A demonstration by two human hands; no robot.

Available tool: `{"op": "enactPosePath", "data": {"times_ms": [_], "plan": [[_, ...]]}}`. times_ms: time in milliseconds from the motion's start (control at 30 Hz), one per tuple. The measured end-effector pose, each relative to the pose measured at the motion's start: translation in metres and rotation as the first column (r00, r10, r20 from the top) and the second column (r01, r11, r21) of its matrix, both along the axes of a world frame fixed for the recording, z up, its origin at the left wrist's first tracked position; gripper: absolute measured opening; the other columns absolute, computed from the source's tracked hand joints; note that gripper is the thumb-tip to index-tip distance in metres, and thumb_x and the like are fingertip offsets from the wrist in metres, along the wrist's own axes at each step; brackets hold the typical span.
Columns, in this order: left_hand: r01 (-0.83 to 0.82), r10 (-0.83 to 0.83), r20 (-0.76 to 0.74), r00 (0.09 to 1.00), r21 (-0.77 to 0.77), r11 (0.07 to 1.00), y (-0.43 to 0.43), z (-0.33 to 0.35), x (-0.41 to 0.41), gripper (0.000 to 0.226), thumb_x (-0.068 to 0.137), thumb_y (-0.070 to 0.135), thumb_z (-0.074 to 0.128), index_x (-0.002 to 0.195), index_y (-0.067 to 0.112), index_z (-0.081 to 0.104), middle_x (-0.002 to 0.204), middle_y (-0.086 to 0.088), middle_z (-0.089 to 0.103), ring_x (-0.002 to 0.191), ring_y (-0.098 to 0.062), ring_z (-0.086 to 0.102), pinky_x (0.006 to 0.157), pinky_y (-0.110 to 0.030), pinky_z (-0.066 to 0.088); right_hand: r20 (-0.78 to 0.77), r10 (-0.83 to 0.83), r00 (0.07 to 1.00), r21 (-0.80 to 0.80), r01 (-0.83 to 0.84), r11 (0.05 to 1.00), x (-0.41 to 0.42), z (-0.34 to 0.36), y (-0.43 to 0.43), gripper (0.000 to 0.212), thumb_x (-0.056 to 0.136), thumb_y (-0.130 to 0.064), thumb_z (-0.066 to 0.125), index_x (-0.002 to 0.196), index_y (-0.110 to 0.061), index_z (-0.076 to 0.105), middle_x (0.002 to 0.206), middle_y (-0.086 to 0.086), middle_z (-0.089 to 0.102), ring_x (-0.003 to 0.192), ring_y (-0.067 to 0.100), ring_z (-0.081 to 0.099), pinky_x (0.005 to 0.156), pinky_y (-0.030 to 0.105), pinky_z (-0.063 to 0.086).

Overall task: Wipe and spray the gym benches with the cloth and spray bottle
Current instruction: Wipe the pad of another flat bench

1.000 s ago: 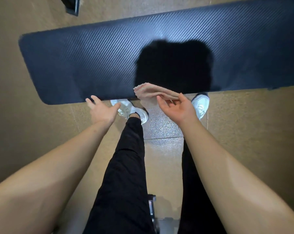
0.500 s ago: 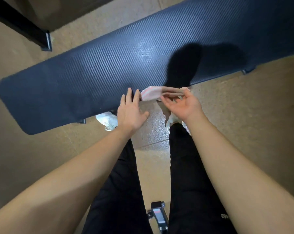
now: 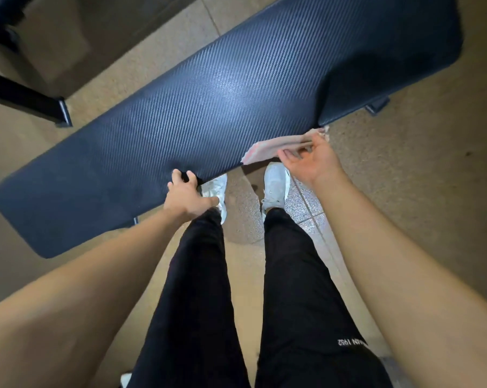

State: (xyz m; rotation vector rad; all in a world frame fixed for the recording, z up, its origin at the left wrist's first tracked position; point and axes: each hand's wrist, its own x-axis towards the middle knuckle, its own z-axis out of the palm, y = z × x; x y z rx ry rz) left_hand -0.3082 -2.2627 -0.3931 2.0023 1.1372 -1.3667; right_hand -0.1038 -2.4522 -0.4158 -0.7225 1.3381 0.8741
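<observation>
Two hands apart at the near edge of a dark blue padded surface (image 3: 208,102), one gripping it, one holding a cloth.

The surface runs slantwise from near left to far right, its ribbed cover shining in the middle. The left hand (image 3: 187,196) is on its near edge, fingers curled over the top and thumb below. To the right, the right hand (image 3: 313,163) is palm up and pinches a pale pink cloth (image 3: 270,149) between thumb and fingers. The cloth stretches leftward along the near edge, touching or just beside it; I cannot tell which. White shoes (image 3: 275,186) and black trousers (image 3: 197,289) stand on the tan floor (image 3: 404,177) between the arms. A black bar (image 3: 26,99) lies at far left.
</observation>
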Motion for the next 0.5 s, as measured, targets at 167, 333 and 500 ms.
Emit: {"op": "enactPosePath", "data": {"times_ms": [167, 333, 500], "plan": [[0.047, -0.047, -0.045, 0.998, -0.013, 0.999, 0.011, 0.008, 0.021, 0.078, 0.094, 0.053, 0.062, 0.154, 0.010, 0.038, 0.157, -0.012, 0.018, 0.136, -0.042, 0.046, 0.117, -0.046, 0.038, 0.021, -0.021, 1.000, -0.024, 0.022, 0.999, 0.005, -0.002, -0.001, 0.048, 0.106, -0.024, 0.051, 0.149, -0.009, 0.038, 0.155, 0.015, 0.039, 0.145, 0.037, 0.036, 0.117, 0.053, 0.036], [0.250, -0.247, -0.135, 0.960, 0.008, 0.968, 0.013, 0.014, 0.050, 0.056, 0.095, 0.056, 0.056, 0.123, 0.008, 0.063, 0.114, -0.011, 0.059, 0.101, -0.032, 0.061, 0.086, -0.042, 0.054, 0.027, -0.049, 0.998, -0.086, 0.051, 0.995, 0.015, -0.001, -0.001, 0.053, 0.104, -0.021, 0.055, 0.153, -0.015, 0.034, 0.158, 0.014, 0.034, 0.145, 0.040, 0.035, 0.114, 0.056, 0.040], [0.342, -0.349, 0.176, 0.920, 0.069, 0.937, -0.001, 0.021, 0.100, 0.045, 0.094, 0.047, 0.058, 0.128, 0.017, 0.063, 0.110, -0.006, 0.067, 0.103, -0.030, 0.062, 0.082, -0.040, 0.051, 0.024, -0.051, 0.998, -0.140, 0.053, 0.989, 0.036, 0.008, -0.004, 0.048, 0.102, -0.015, 0.054, 0.147, -0.009, 0.039, 0.140, 0.013, 0.042, 0.142, 0.037, 0.039, 0.114, 0.055, 0.039]]}}
